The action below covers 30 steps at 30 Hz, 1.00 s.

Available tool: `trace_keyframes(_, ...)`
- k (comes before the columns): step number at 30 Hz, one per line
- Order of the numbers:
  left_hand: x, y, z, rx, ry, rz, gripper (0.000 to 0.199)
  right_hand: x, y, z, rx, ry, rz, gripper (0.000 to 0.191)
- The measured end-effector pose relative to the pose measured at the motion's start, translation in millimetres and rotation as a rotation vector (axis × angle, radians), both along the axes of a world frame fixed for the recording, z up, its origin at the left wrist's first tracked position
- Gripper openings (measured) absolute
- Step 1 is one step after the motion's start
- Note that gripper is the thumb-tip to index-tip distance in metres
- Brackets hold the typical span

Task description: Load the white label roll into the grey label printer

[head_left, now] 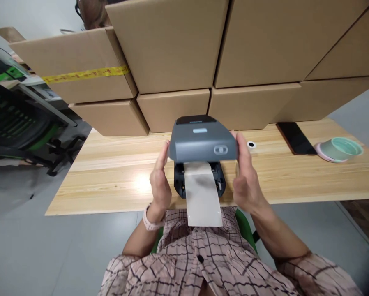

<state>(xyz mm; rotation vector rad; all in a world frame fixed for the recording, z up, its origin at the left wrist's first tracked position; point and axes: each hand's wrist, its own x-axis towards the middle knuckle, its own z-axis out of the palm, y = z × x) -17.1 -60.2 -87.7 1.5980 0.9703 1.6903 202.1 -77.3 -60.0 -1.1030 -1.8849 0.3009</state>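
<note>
In the head view a dark grey label printer (178,186) stands near the table's front edge with its lid (199,142) raised. A white label strip (203,201) runs out of its front and hangs past the edge towards my lap. My left hand (160,181) presses on the lid's left side with fingers fairly straight. On the opposite side my right hand (246,176) grips the lid, thumb and fingers against its edge. Both hands hold the lid between them. The fingertips are partly hidden behind it, and so is the printer's inside at the back.
Stacked cardboard boxes (169,49) line the back of the wooden table (110,176). To the right lie a small white ring-shaped piece (251,144), a black phone (296,138) and a green cup (338,149). Behind the left boxes part of another person (95,14) shows.
</note>
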Motion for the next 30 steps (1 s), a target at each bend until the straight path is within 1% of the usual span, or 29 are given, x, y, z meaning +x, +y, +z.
trace_keyframes(1, -2.6, 12.7, 4.3, -0.008, -0.035, -0.008, 0.054, -0.4, 13.7, 11.5, 0.010, 0.010, -0.011, 0.082)
trace_keyframes(2, -5.5, 24.9, 6.8, -0.049, -0.054, -0.009, 0.053, -1.0, 28.7, 22.6, 0.023, 0.016, -0.026, 0.084)
trace_keyframes(4, -10.8, 44.8, 6.0, -0.184, -0.020, -0.055, 0.066, -2.8, 61.1, 42.4, 0.046, -0.006, -0.067, 0.084)
trace_keyframes(7, -14.6, 59.1, -6.9, -0.429, 0.049, -0.191, 0.090, -4.9, 108.7, 62.4, 0.047, -0.043, -0.132, 0.078)
trace_keyframes(8, -14.4, 60.1, -12.4, -0.477, 0.052, -0.232, 0.093, -5.2, 122.0, 66.4, 0.042, -0.053, -0.138, 0.078)
trace_keyframes(10, -12.7, 59.2, -22.2, -0.505, 0.028, -0.282, 0.097, -5.6, 140.7, 71.5, 0.034, -0.066, -0.131, 0.078)
trace_keyframes(11, -11.6, 58.3, -26.0, -0.501, 0.006, -0.286, 0.097, -5.9, 145.0, 72.9, 0.039, -0.074, -0.130, 0.080)
trace_keyframes(13, -9.8, 57.2, -31.0, -0.499, -0.038, -0.272, 0.097, -7.0, 143.1, 73.6, 0.084, -0.100, -0.150, 0.082)
trace_keyframes(15, -9.1, 57.5, -33.7, -0.512, -0.070, -0.253, 0.097, -8.5, 130.8, 70.6, 0.147, -0.153, -0.145, 0.082)
trace_keyframes(16, -9.0, 58.1, -34.5, -0.515, -0.078, -0.243, 0.095, -9.3, 123.4, 67.3, 0.151, -0.202, -0.098, 0.080)
trace_keyframes(17, -8.9, 58.7, -35.2, -0.514, -0.081, -0.235, 0.094, -9.9, 116.9, 63.0, 0.122, -0.265, -0.019, 0.079)
trace_keyframes(19, -8.8, 60.3, -36.5, -0.502, -0.084, -0.228, 0.093, -11.6, 110.2, 51.6, -0.029, -0.431, 0.189, 0.082)
trace_keyframes(21, -8.5, 62.0, -37.7, -0.486, -0.094, -0.227, 0.096, -15.1, 113.9, 39.1, -0.213, -0.613, 0.361, 0.091)
trace_keyframes(22, -8.3, 62.8, -38.1, -0.478, -0.101, -0.228, 0.098, -17.8, 118.7, 33.5, -0.285, -0.693, 0.415, 0.096)
trace_keyframes(24, -8.3, 64.2, -38.6, -0.461, -0.106, -0.242, 0.103, -24.8, 130.8, 25.3, -0.386, -0.821, 0.463, 0.104)
trace_keyframes(26, -8.9, 65.3, -38.5, -0.447, -0.098, -0.266, 0.106, -30.9, 140.6, 22.3, -0.441, -0.891, 0.465, 0.111)
trace_keyframes(28, -9.7, 65.8, -38.3, -0.442, -0.088, -0.283, 0.107, -31.1, 144.9, 24.7, -0.473, -0.879, 0.478, 0.115)
trace_keyframes(30, -10.2, 65.8, -38.3, -0.442, -0.086, -0.286, 0.107, -21.5, 143.9, 31.6, -0.490, -0.760, 0.548, 0.115)
